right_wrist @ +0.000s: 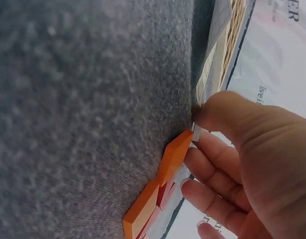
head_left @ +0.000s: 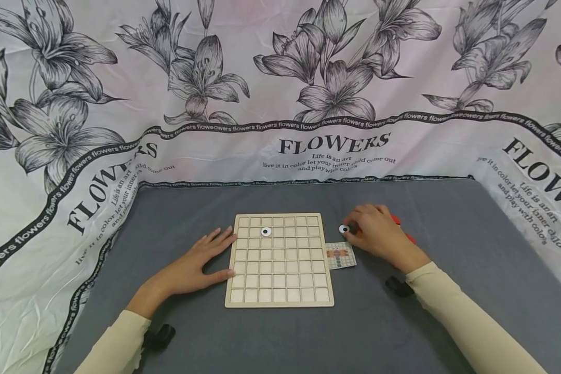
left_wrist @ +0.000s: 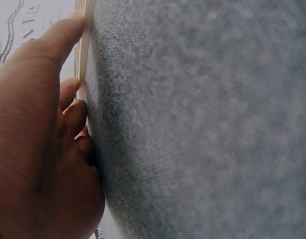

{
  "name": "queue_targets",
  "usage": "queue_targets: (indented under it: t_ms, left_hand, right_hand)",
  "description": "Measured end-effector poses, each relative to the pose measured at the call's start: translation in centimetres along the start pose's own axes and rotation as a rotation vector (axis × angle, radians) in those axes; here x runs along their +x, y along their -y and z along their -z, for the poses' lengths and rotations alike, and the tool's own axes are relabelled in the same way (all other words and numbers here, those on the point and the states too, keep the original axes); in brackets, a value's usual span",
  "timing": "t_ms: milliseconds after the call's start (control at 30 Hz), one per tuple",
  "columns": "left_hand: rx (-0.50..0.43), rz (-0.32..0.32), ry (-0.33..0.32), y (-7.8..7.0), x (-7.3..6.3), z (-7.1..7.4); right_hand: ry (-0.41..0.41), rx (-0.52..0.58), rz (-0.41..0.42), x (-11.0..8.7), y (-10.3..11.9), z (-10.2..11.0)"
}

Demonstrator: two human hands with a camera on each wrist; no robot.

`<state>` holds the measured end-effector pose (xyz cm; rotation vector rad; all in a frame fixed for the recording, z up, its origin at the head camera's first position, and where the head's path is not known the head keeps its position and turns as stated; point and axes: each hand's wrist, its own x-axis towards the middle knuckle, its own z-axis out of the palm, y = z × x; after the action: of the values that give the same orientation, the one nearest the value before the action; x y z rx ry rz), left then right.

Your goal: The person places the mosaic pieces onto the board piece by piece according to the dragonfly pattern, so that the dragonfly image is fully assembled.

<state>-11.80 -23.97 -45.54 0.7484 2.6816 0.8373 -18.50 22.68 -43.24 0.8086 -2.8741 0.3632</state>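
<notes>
The right hand (head_left: 376,231) pinches an eye (head_left: 343,229) by its fingertips; tiles (right_wrist: 174,158) sit just beside that hand, a card (head_left: 340,256) near its thumb. The left hand (head_left: 191,271), spread, touches the board (head_left: 279,267), with another eye (head_left: 265,231) to its right.

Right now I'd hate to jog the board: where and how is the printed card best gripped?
Probably pinch the printed card by its thin right edge, coming from the right: that edge juts clear, while the left seems to adjoin the wooden grid board.
</notes>
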Motion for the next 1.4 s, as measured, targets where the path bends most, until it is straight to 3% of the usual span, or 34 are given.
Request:
queue_targets:
  t_ms: [667, 1400]
  left_hand:
    - [0.013, -0.006, -0.006, 0.3, 0.0, -0.2]
    - [0.003, -0.002, 0.003, 0.1, 0.0, 0.0]
  right_hand:
    - [0.016, 0.024, -0.026, 0.6, 0.0, -0.3]
    - [0.022, 0.068, 0.003, 2.3, 2.5, 0.2]
